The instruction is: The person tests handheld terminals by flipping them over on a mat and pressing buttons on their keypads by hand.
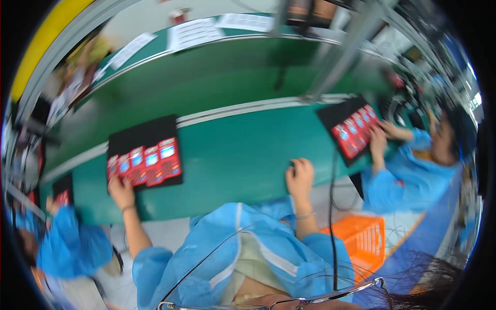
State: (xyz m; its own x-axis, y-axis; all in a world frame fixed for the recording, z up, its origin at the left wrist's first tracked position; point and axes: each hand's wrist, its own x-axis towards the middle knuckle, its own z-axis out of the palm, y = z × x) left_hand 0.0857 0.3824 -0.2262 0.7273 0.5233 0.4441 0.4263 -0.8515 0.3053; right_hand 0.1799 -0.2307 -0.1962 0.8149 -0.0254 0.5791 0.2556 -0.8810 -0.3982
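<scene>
My left hand is at the near left corner of a flat black tray on the green work surface, its fingers closed on the edge. Along the tray's near half lies a row of several red circuit boards with pale and blue shiny patches. My right hand rests near the front edge of the surface, well to the right of that tray. Its fingers are curled, with a small dark spot at the fingertips; what they hold is too small to make out.
At the right, a co-worker's hands touch another black tray with red boards. Another person in blue sits left, beside a smaller tray. A black cable hangs near my right arm, above an orange basket. Paper sheets lie beyond the green surface.
</scene>
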